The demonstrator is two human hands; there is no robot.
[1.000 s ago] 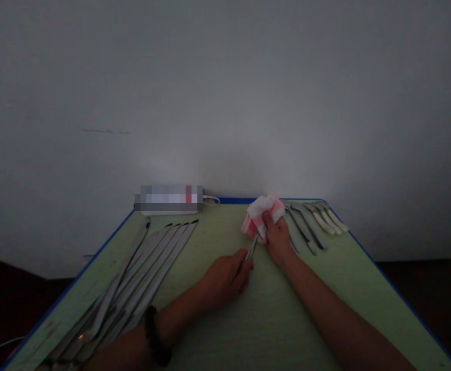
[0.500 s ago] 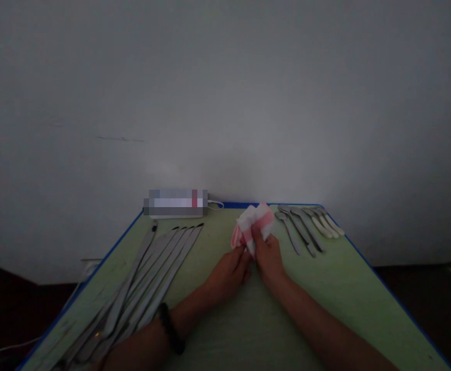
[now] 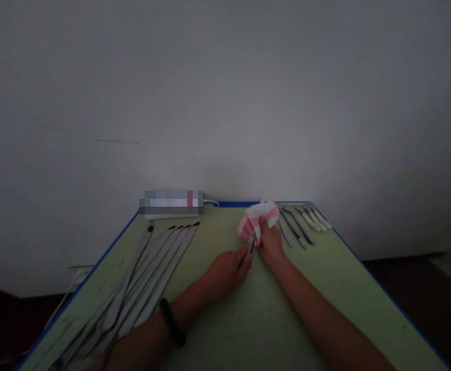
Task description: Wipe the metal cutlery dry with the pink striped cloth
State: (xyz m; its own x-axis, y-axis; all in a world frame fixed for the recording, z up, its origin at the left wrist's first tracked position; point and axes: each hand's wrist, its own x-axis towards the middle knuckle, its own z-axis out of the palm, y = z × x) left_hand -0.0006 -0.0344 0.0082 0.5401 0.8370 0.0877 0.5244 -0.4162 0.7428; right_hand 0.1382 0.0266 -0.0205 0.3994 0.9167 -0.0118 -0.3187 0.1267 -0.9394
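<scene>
My left hand (image 3: 229, 267) rests on the green table (image 3: 272, 319), fingers closed round the handle of a thin metal utensil (image 3: 250, 246). My right hand (image 3: 271, 243) is closed on a bunched pink and white cloth (image 3: 257, 220), wrapped round the utensil's far end. Only a short piece of the utensil shows between the two hands. A dark band sits on my left wrist.
Several long flat metal tools (image 3: 148, 273) lie fanned across the table's left side. Several spoons and pieces of cutlery (image 3: 300, 221), some with white handles, lie in a row at the far right. A white box with a cable (image 3: 171, 203) stands against the wall.
The cloth slid along the utensil toward my left hand half a second ago; now the hands have parted slightly and a short stretch of metal shows again. The view has shifted a little.
</scene>
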